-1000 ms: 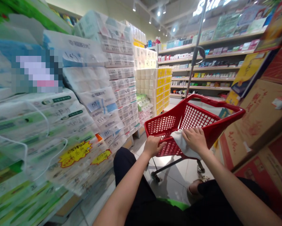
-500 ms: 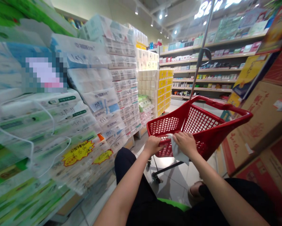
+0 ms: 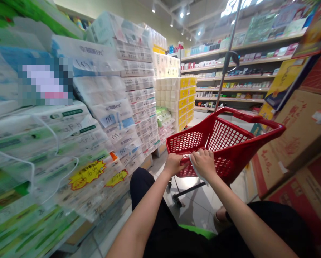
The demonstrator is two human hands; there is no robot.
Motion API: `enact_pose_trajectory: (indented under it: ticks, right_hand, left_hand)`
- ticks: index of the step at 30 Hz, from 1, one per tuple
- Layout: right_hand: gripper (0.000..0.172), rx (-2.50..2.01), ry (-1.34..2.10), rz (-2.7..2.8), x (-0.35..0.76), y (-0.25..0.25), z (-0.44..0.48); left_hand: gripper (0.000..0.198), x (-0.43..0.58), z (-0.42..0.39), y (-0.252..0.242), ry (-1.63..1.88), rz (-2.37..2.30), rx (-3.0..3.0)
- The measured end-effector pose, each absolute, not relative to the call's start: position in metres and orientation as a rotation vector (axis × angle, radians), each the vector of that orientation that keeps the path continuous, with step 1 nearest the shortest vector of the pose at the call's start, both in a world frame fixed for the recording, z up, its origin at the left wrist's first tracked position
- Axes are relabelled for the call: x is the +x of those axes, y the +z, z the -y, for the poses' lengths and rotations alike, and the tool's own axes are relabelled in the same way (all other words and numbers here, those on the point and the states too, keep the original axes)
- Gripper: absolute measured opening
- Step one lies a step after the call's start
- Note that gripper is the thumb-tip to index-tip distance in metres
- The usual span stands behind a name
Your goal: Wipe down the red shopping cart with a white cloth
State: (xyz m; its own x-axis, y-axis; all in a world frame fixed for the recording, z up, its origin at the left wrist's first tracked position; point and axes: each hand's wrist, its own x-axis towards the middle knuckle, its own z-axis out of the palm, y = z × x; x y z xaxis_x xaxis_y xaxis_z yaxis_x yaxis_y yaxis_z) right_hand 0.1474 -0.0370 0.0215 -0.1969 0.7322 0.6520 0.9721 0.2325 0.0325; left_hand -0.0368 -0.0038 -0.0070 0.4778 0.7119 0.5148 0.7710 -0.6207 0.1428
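Observation:
In front of my knees stands a red plastic shopping cart [image 3: 237,150] with perforated sides and a wheeled metal frame. My left hand [image 3: 174,164] is closed around its near rim, toward the left end. Close beside it on the same rim, my right hand [image 3: 204,163] presses a white cloth [image 3: 194,168] against the plastic. Most of the cloth lies hidden beneath that palm, with an edge showing along its left side. The fingers of the right hand bend over the rim into the basket.
Packs of tissue paper [image 3: 103,89] are stacked high on the left, with a white cable [image 3: 33,168] hanging over them. Cardboard cartons [image 3: 286,139] line the right side. A metal pole [image 3: 226,68] rises behind the cart, before stocked shelves [image 3: 230,75].
My right hand has slid slightly left along the rim with the cloth, closer to my left hand. Less of the cloth hangs in view now. My left hand stays on the rim.

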Motion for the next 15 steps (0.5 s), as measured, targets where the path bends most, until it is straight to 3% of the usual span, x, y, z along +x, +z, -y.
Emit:
enact_pose_trajectory:
  ticks: [7, 15]
  right_hand:
    - [0.034, -1.498, -0.569, 2.096, 0.114, 0.020, 0.042]
    - [0.038, -1.549, -0.596, 2.071, 0.209, 0.034, 0.026]
  left_hand:
    - [0.026, -0.041, 0.003, -0.006, -0.855, 1.250, -2.669]
    - [0.034, -0.055, 0.000, 0.002, -0.749, 1.196, -2.711]
